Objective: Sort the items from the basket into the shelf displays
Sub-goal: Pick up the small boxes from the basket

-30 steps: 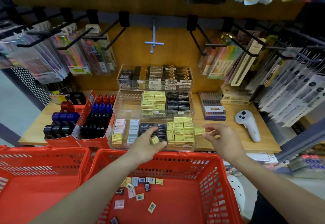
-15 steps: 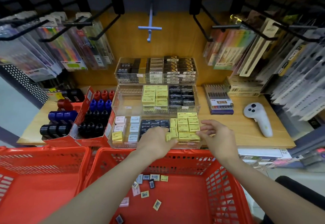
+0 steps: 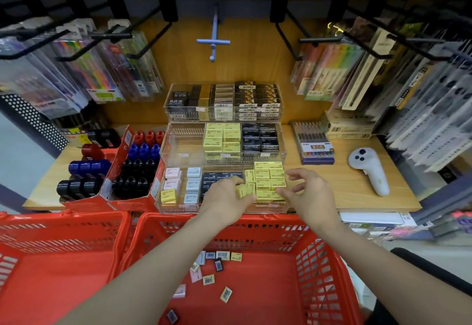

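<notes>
A red basket (image 3: 319,260) fills the lower centre of the frame, loose erasers (image 3: 209,279) scattered on its floor. Above it, a clear tiered display (image 3: 178,146) holds rows of erasers. The left hand (image 3: 224,203) pinches a yellow eraser (image 3: 242,190) at the front tier's yellow stack; the right hand (image 3: 310,195) hovers beside, fingers spread and loosely curled.

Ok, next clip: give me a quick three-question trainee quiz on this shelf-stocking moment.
1. True or false: the left hand holds a yellow eraser at the front clear tray.
2. Which colour are the erasers under the right hand? A) pink B) yellow C) blue
3. Fill in: loose erasers lie in the ____ basket.

Key: 1 true; 2 B; 3 red.
</notes>
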`<move>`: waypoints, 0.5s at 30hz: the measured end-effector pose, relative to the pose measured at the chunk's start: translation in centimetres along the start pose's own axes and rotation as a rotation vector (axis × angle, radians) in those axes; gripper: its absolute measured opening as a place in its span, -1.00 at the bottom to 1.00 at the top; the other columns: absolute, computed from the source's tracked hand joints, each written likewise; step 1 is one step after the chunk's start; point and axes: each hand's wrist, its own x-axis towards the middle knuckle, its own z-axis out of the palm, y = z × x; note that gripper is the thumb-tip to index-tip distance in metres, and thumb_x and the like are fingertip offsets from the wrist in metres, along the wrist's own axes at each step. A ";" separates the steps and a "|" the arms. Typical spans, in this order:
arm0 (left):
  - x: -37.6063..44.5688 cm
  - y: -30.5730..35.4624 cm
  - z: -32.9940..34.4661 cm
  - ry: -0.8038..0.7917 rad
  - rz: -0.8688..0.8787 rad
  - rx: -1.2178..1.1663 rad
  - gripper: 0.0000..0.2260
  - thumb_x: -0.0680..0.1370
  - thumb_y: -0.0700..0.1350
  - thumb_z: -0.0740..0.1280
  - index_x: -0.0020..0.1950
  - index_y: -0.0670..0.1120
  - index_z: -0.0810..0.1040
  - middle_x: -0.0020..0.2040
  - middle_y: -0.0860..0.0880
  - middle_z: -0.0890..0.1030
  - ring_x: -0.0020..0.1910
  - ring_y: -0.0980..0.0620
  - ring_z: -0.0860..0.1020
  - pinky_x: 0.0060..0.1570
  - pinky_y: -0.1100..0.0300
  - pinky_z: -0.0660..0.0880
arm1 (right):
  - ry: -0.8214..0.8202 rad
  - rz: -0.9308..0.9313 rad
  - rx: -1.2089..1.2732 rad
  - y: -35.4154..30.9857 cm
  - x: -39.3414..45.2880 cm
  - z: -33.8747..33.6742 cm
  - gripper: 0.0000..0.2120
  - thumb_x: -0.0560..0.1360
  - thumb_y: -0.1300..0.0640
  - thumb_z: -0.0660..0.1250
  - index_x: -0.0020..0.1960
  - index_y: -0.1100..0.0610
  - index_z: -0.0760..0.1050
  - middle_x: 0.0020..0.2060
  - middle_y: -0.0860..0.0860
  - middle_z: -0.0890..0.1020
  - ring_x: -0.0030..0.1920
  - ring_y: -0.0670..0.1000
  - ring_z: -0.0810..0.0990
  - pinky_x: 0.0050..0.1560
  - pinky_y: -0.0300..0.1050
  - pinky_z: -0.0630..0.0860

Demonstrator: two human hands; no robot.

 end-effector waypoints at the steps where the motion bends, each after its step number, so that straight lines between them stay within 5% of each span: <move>1: -0.6 0.0 -0.4 0.008 0.032 -0.059 -0.54 0.55 0.15 0.38 0.39 0.05 0.42 0.30 0.00 0.54 0.16 0.02 0.53 0.02 0.17 0.42 | -0.018 -0.009 -0.002 -0.6 0.0 -0.6 -0.67 0.44 0.04 0.52 0.17 0.03 0.57 0.00 -0.10 0.60 -0.18 -0.20 0.58 -0.25 -0.47 0.39; 4: -3.7 0.6 -2.3 -0.009 0.158 -0.241 -0.69 0.51 0.17 0.41 0.15 0.16 0.39 0.24 0.15 0.48 0.01 0.28 0.48 -0.13 0.33 0.37 | -0.242 0.102 0.319 -4.1 -0.2 -3.3 -0.83 0.52 0.10 0.43 0.09 0.09 0.59 0.00 0.07 0.66 -0.18 -0.08 0.70 -0.13 -0.34 0.59; 6: -6.3 1.4 -3.9 -0.020 0.203 -0.400 -0.72 0.49 0.16 0.43 0.04 0.18 0.37 0.09 0.16 0.50 -0.22 0.28 0.50 -0.26 0.36 0.38 | -0.514 0.278 0.695 -7.1 -1.7 -5.5 -0.78 0.55 0.09 0.38 0.15 0.16 0.56 0.04 0.18 0.67 -0.08 0.06 0.73 -0.07 -0.15 0.66; 9: -9.8 2.4 -5.9 0.006 0.277 -0.476 -0.71 0.46 0.13 0.48 -0.03 0.12 0.40 -0.10 0.11 0.56 -0.35 0.24 0.47 -0.32 0.32 0.39 | -0.712 0.248 0.814 -10.1 -4.9 -8.0 -0.69 0.46 -0.02 0.46 0.14 0.09 0.60 0.00 0.11 0.70 0.00 0.14 0.71 -0.02 -0.04 0.66; 12: -12.0 3.1 -5.8 0.074 0.382 -0.311 -0.70 0.43 0.00 0.51 -0.08 0.13 0.38 -0.22 0.12 0.56 -0.33 0.26 0.46 -0.37 0.32 0.36 | -0.555 0.074 0.517 -12.0 -7.9 -8.3 -0.63 0.28 -0.13 0.59 -0.01 -0.01 0.61 -0.11 -0.08 0.69 -0.11 -0.02 0.71 -0.08 -0.10 0.64; 15: -13.0 3.2 -5.4 0.079 0.380 -0.318 -0.68 0.42 -0.09 0.52 -0.05 0.10 0.39 -0.22 0.13 0.53 -0.34 0.28 0.42 -0.36 0.33 0.30 | -0.359 0.008 0.374 -12.6 -9.4 -7.4 -0.71 0.33 0.03 0.59 -0.04 0.05 0.57 -0.09 -0.03 0.66 -0.24 -0.04 0.67 -0.19 -0.12 0.54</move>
